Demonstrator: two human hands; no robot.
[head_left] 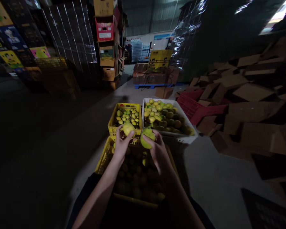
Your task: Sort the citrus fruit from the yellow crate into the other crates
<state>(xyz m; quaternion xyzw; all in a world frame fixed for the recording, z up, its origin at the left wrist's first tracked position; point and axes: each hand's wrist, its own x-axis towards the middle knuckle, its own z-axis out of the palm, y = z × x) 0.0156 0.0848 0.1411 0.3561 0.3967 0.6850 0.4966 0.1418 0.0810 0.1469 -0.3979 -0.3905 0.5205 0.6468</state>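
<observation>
My left hand (123,142) is closed round a yellow-green fruit (128,128). A greener fruit (146,138) sits in my right hand (157,147), the thumb across its front. Both hands are held side by side above the near yellow crate (104,156), which holds many fruits in deep shadow. Just beyond, a smaller yellow crate (111,121) contains small yellow and green fruits. To its right a white crate (186,122) is filled with larger yellow and green fruits, some of them shaded.
A red crate (193,103) and a large heap of cardboard boxes (250,111) lie at the right. Stacked boxes (107,54) rise behind. A blue pallet (152,86) carries cartons farther back. Wrapped stacks stand at both sides.
</observation>
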